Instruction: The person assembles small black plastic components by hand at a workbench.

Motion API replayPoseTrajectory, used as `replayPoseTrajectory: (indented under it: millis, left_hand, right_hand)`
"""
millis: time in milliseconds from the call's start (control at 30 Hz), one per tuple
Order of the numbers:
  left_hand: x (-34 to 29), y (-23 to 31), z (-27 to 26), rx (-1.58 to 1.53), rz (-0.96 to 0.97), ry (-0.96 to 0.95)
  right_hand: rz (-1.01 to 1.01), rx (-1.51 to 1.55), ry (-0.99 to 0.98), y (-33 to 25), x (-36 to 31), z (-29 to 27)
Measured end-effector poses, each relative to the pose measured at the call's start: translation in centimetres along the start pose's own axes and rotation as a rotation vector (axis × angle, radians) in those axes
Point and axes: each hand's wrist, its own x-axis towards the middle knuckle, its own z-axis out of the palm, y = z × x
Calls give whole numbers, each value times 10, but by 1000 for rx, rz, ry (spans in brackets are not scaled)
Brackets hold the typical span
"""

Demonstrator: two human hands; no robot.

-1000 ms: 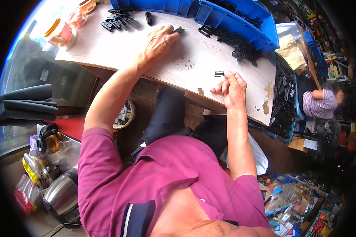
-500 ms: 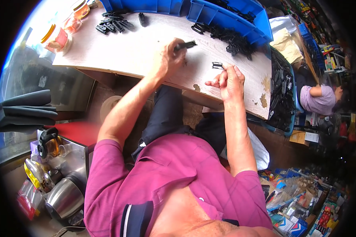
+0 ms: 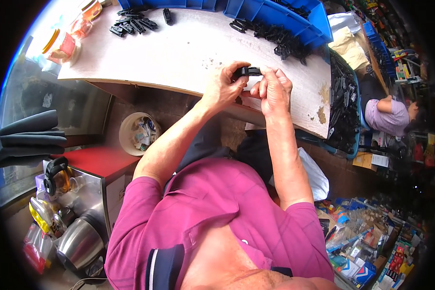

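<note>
Above the table's near part, my left hand (image 3: 222, 87) is closed around a black plastic part (image 3: 244, 72), an oblong piece that sticks out between thumb and fingers. My right hand (image 3: 276, 93) meets it from the other side, thumb and fingertips pinched at the part's right end. The small black frame-like piece seen there earlier is now mostly hidden by the fingertips and cannot be told apart from the oblong piece. A loose heap of small black pieces (image 3: 290, 43) lies beyond my right hand. Finished-looking oblong black parts (image 3: 133, 23) lie in a group at the far left.
Blue bins (image 3: 270, 18) line the far edge of the pale table (image 3: 145, 60). Jars (image 3: 62, 47) stand at its left end. A tub of black parts (image 3: 342, 101) sits against the right edge. On the floor is a bucket (image 3: 125, 137). Another person (image 3: 386, 116) is at the right.
My left hand has moved right with the oblong black part, and my right hand has shifted slightly left and up. The two pieces now meet between my hands.
</note>
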Motion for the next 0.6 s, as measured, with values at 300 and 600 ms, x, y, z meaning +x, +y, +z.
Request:
replayPoseTrajectory:
  millis: [300,600]
  left_hand:
    - [3,6,4,120,150,61]
    - [4,10,-41,-15,8,326]
  right_hand:
    - [-18,-32,51,14,4,2]
    - [195,-264,141,-9,42,34]
